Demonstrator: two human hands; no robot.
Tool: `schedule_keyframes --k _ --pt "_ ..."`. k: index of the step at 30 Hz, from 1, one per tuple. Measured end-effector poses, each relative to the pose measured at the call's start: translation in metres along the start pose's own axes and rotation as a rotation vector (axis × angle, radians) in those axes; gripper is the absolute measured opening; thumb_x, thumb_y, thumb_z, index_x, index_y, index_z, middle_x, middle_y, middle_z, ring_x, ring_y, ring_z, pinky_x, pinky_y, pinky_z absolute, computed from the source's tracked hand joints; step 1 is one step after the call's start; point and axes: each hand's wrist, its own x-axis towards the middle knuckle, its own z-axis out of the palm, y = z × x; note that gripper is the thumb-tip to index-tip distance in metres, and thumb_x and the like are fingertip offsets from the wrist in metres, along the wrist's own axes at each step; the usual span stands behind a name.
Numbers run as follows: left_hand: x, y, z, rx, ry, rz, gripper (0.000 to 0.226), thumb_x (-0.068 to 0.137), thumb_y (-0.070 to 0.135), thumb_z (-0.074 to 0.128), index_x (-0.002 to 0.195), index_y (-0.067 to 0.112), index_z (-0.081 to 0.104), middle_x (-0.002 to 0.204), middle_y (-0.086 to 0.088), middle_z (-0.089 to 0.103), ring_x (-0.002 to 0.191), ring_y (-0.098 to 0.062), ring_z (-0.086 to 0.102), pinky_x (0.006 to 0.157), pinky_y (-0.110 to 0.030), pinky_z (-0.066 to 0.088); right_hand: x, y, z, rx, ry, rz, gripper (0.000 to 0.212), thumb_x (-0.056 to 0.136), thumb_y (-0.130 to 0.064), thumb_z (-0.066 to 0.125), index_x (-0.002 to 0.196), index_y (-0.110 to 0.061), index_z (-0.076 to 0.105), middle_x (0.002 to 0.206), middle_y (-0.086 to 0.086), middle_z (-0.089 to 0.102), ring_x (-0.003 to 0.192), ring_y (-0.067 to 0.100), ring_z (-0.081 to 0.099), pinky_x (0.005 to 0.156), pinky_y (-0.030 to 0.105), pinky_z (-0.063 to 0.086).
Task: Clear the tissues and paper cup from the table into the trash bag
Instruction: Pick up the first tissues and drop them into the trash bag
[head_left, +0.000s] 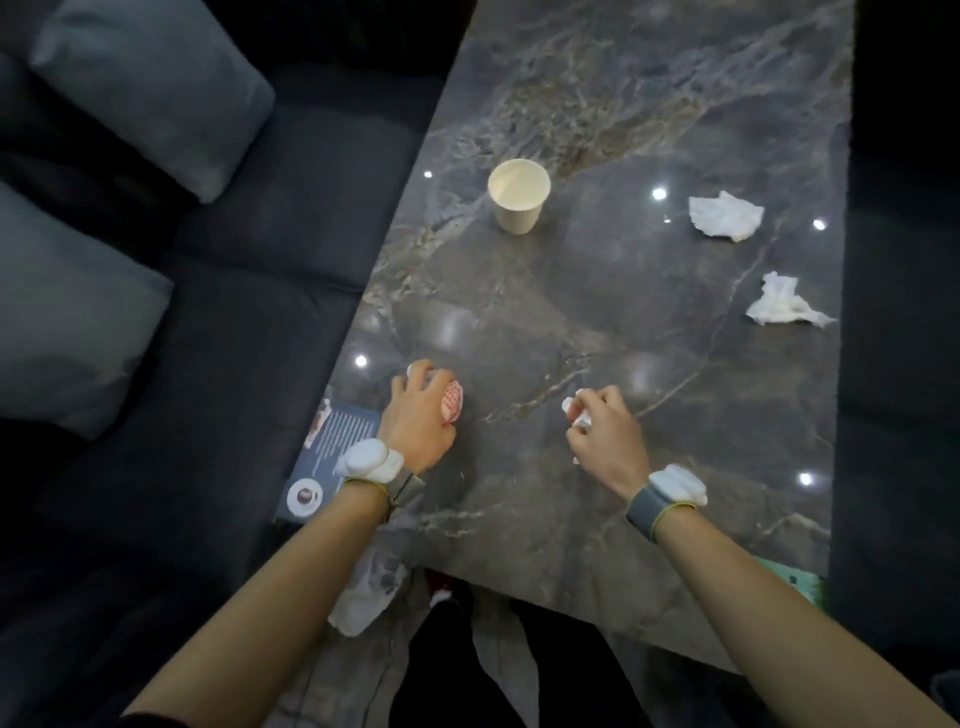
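On the dark marble table (623, 338), my left hand (418, 415) is closed around a crumpled paper with a red pattern (451, 406) near the left edge. My right hand (602, 431) is closed on a small white tissue (576, 413). An upright cream paper cup (518, 196) stands farther back, toward the left side. Two crumpled white tissues lie at the right: one at the back (726, 215) and one nearer (784, 304). A translucent trash bag (374, 597) hangs below the table's near edge, partly hidden by my arms.
A dark sofa (234, 312) with grey cushions (150, 93) runs along the table's left side. A printed leaflet (332, 457) lies at the table's left edge under my left wrist. A green item (795, 579) shows at the near right corner.
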Motion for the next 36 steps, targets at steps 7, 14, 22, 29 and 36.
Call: schedule_keyframes --k 7,14,22,29,36 --pt "-0.090 -0.053 0.003 -0.262 0.282 -0.210 0.062 0.068 0.013 0.068 0.126 0.019 0.046 0.134 -0.010 0.040 0.118 -0.036 0.043 0.097 -0.047 0.044 -0.015 -0.079 0.057 -0.009 -0.204 -0.292 0.014 0.075 -0.008 0.060 0.085 -0.016 0.053 0.094 0.000 0.042 0.083 0.029 0.055 0.070 0.034 0.044" --pt "-0.182 -0.120 0.023 -0.381 0.442 -0.415 0.055 0.071 0.021 0.071 0.121 0.015 0.050 0.127 -0.009 0.043 0.108 -0.029 0.047 0.092 -0.036 0.043 -0.055 -0.141 0.137 -0.034 -0.399 -0.480 0.016 0.074 -0.007 0.062 0.084 -0.015 0.051 0.091 0.003 0.045 0.084 0.027 0.051 0.070 0.029 0.032" --pt "-0.285 -0.198 0.083 -0.443 0.469 -0.714 0.055 0.071 0.025 0.071 0.122 0.022 0.050 0.126 -0.005 0.047 0.104 -0.029 0.051 0.086 -0.037 0.046 -0.133 -0.182 0.256 -0.060 -0.724 -0.552 0.040 0.077 -0.017 0.065 0.110 -0.016 0.042 0.109 0.007 0.058 0.094 0.021 0.056 0.079 0.032 0.044" --pt "-0.286 -0.247 0.181 -0.561 0.341 -0.841 0.065 0.074 0.029 0.068 0.132 0.019 0.042 0.134 -0.009 0.050 0.112 -0.032 0.047 0.090 -0.035 0.037 -0.140 -0.146 0.367 -0.211 -0.774 -0.375 0.039 0.080 -0.018 0.063 0.116 -0.009 0.053 0.122 0.017 0.059 0.108 0.034 0.058 0.087 0.035 0.046" --pt "-0.242 -0.321 0.297 -0.599 0.266 -0.935 0.062 0.078 0.026 0.068 0.132 0.013 0.041 0.139 -0.015 0.036 0.119 -0.040 0.039 0.097 -0.045 0.041 -0.097 -0.094 0.494 -0.308 -0.741 -0.328 0.038 0.083 -0.015 0.062 0.120 -0.010 0.054 0.126 0.018 0.055 0.112 0.035 0.055 0.083 0.028 0.040"
